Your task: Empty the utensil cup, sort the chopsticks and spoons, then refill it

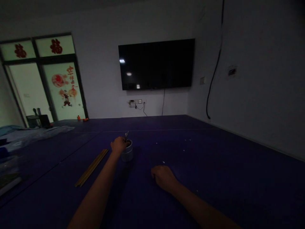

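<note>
My left hand point(119, 145) is at the mouth of a grey cylindrical cup point(127, 155) that stands upright on the dark blue table. Its fingers are closed round a slim, shiny metal utensil point(126, 136) at the cup's rim; the dim light hides its exact kind. Left of the cup lies a small bundle of chopsticks point(91, 167), slanting towards me. My right hand point(164, 178) rests on the table to the right, its fingers curled in and nothing showing in them. Just beyond it is a tiny white scrap point(163, 162).
More white scraps point(183, 150) dot the blue tabletop point(226, 178). Clear plastic wrapping point(45, 135) and a dark holder point(39, 121) lie at the far left. Small orange items point(85, 120) sit by the back edge. A cable point(215, 68) hangs along the right wall.
</note>
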A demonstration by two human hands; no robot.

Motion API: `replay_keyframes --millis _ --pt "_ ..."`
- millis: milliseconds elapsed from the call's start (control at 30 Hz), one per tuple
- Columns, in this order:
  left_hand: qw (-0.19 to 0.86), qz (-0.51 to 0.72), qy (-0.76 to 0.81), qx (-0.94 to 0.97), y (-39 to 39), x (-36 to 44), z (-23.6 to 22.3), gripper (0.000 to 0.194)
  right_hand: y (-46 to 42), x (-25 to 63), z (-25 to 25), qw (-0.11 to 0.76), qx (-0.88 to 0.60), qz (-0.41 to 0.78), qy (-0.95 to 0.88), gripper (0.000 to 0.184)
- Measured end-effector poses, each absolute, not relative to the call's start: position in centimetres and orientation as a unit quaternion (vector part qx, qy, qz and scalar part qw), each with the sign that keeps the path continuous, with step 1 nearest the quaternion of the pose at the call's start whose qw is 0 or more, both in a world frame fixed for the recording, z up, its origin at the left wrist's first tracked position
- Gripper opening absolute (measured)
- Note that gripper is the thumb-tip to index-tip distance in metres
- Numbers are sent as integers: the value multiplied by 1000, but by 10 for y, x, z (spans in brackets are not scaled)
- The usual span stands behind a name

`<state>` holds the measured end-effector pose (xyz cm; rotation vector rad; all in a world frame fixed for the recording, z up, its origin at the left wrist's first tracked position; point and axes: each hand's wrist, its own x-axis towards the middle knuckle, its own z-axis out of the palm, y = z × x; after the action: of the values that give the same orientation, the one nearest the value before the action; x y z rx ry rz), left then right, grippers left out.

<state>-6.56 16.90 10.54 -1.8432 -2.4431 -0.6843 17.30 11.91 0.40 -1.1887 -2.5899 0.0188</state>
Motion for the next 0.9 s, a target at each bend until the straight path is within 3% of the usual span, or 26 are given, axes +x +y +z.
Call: replay_keyframes --millis 433,800,900 --pt "24 -214 -766 -605 170 -79 113 21 120 173 3 137 -418 0 -898 29" --pt "52 -510 -647 -564 143 -94 153 29 116 172 7 144 -424 4 -894 28" --pt "103 -522 -646 -547 127 -108 170 29 115 172 8 136 -424 1 -895 29"
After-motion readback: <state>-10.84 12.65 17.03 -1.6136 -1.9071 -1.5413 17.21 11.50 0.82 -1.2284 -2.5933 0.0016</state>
